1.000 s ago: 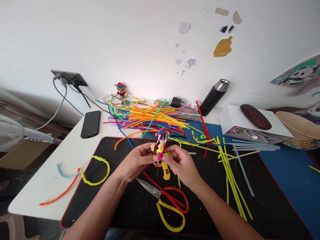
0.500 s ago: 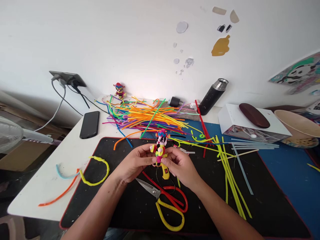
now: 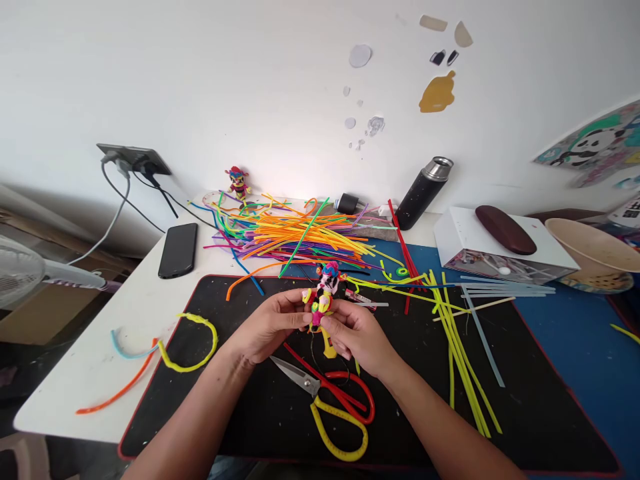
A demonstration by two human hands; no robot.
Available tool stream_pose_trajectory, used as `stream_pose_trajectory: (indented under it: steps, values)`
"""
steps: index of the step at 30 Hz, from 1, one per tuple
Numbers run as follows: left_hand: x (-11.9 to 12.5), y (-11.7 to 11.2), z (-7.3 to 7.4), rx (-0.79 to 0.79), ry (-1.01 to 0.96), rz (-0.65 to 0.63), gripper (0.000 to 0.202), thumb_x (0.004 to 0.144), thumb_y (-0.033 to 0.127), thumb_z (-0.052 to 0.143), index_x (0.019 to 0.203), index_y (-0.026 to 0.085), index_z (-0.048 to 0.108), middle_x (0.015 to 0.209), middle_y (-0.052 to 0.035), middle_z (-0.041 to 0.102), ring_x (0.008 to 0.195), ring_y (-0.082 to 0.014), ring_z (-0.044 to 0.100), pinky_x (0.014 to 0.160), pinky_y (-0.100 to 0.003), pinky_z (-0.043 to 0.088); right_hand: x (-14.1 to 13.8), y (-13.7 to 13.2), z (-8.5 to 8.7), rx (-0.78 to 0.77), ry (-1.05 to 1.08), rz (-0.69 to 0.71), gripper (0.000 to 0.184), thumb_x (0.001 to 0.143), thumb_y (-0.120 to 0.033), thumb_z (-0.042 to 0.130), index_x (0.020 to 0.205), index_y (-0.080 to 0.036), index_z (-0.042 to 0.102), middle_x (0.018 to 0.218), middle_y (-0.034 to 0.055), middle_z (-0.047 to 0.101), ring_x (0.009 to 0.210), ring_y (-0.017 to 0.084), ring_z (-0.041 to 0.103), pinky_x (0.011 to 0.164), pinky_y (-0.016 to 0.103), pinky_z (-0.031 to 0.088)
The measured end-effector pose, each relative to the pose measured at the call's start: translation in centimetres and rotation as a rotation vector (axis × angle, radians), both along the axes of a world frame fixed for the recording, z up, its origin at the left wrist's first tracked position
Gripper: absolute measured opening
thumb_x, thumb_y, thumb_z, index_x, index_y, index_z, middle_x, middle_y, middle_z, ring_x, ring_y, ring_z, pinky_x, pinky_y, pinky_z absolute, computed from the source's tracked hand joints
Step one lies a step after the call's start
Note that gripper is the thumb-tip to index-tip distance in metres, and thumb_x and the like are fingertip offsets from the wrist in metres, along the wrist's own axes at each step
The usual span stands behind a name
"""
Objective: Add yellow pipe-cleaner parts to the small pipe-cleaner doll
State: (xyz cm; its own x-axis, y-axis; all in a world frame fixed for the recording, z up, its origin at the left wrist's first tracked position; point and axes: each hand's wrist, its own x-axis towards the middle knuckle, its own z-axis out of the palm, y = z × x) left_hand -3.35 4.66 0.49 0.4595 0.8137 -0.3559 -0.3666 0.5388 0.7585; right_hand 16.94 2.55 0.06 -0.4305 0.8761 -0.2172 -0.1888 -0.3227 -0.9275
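Observation:
A small pipe-cleaner figure (image 3: 326,285) with a blue and red hat, white face and yellow and magenta body is held between both hands above the black mat (image 3: 240,413). My left hand (image 3: 280,321) pinches its lower left side, thumb in front. On the other side, my right hand (image 3: 361,333) grips the lower body with thumb and fingers. Parts of the figure are hidden by the fingertips. Just below lie scissors (image 3: 310,385) with one red and one yellow handle loop. A yellow piece (image 3: 329,347), perhaps a tool handle, shows under the figure.
Behind the hands lies a heap of coloured pipe cleaners (image 3: 300,233). A similar figure (image 3: 237,181) stands by the wall. A phone (image 3: 178,251) is at left, a black flask (image 3: 425,193) and white box (image 3: 505,243) at right. Yellow-green stems (image 3: 463,360) lie on the mat's right.
The figure's head has tipped slightly to the right and turned a little. Both hands keep their hold in nearly the same place. The camera view has shifted slightly.

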Motion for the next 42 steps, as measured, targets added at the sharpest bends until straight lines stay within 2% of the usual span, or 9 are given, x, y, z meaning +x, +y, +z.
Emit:
stream_pose_trajectory:
  steps: [8,14,19,24,28,31,34,38,42]
  values:
    - [0.2,0.2,0.3,-0.004,-0.022,-0.006,0.055,0.068,0.024,0.099,0.120,0.022,0.081,0.104,-0.0077,0.074,0.086,-0.0159,0.064,0.072,-0.023,0.047,0.1,0.0,-0.1,-0.017,0.009,-0.042,0.042,0.087,-0.055,0.082,0.099,-0.017,0.070,0.055,-0.0110,0.046,0.037,0.004,0.033,0.039,0.021,0.026]
    - [0.3,0.1,0.3,-0.012,-0.035,-0.004,0.050,0.071,0.026,0.097,0.118,0.020,0.079,0.103,-0.0080,0.072,0.084,-0.0157,0.063,0.070,-0.023,0.048,0.0,-0.1,0.0,-0.003,0.010,-0.047,0.042,0.088,-0.054,0.081,0.104,-0.016,0.072,0.057,-0.0101,0.048,0.038,0.004,0.033,0.038,0.021,0.025]
    - [0.4,0.0,0.1,-0.015,-0.039,0.027,0.046,0.074,0.029,0.095,0.116,0.019,0.079,0.103,-0.0077,0.073,0.087,-0.0170,0.064,0.075,-0.025,0.049,-0.1,-0.3,0.0,0.019,0.017,-0.055,0.037,0.089,-0.051,0.081,0.101,-0.017,0.071,0.062,-0.0082,0.053,0.038,0.003,0.034,0.038,0.020,0.026]
    - [0.4,-0.2,0.0,-0.019,-0.035,0.057,0.042,0.078,0.036,0.093,0.114,0.018,0.079,0.097,-0.0076,0.073,0.083,-0.0172,0.064,0.076,-0.027,0.049,-0.1,-0.3,0.0,0.023,0.007,-0.049,0.039,0.090,-0.051,0.080,0.104,-0.016,0.071,0.067,-0.0053,0.059,0.039,0.003,0.035,0.039,0.021,0.026]
    - [0.2,-0.5,0.0,0.012,-0.012,0.103,0.044,0.082,0.048,0.088,0.112,0.017,0.078,0.088,-0.0069,0.070,0.078,-0.0171,0.062,0.072,-0.027,0.048,0.1,-0.4,0.0,0.029,-0.010,-0.048,0.040,0.091,-0.052,0.079,0.104,-0.015,0.072,0.063,-0.0070,0.054,0.038,0.003,0.034,0.039,0.022,0.025]
    - [-0.1,-1.1,0.5,0.127,0.112,0.168,0.047,0.081,0.053,0.088,0.110,0.019,0.075,0.094,-0.0065,0.071,0.083,-0.0180,0.063,0.075,-0.028,0.050,0.2,-0.3,0.2,0.033,-0.015,-0.058,0.039,0.091,-0.053,0.079,0.099,-0.016,0.071,0.059,-0.0086,0.050,0.038,0.004,0.033,0.039,0.022,0.024]
    - [-0.3,-2.1,1.5,0.279,0.327,0.220,0.042,0.080,0.052,0.089,0.102,0.021,0.072,0.097,-0.0043,0.070,0.091,-0.0195,0.063,0.083,-0.030,0.052,0.2,-0.1,0.5,0.027,-0.027,-0.072,0.039,0.090,-0.055,0.079,0.098,-0.017,0.071,0.059,-0.0091,0.049,0.039,0.004,0.034,0.039,0.022,0.024]
    - [0.1,-3.4,2.9,0.434,0.604,0.170,0.033,0.085,0.046,0.084,0.105,0.023,0.071,0.101,-0.0047,0.072,0.094,-0.0227,0.064,0.087,-0.034,0.052,-0.1,0.1,0.5,0.019,-0.044,-0.084,0.043,0.088,-0.059,0.079,0.099,-0.018,0.071,0.058,-0.0091,0.048,0.038,0.006,0.035,0.039,0.023,0.025]
    - [1.0,-3.9,3.1,0.580,0.840,0.147,0.026,0.088,0.037,0.080,0.109,0.025,0.071,0.105,-0.0039,0.074,0.097,-0.0236,0.066,0.090,-0.036,0.051,-0.2,0.1,-0.1,0.030,-0.052,-0.096,0.045,0.088,-0.060,0.079,0.098,-0.018,0.069,0.058,-0.0089,0.049,0.038,0.006,0.035,0.038,0.023,0.025]
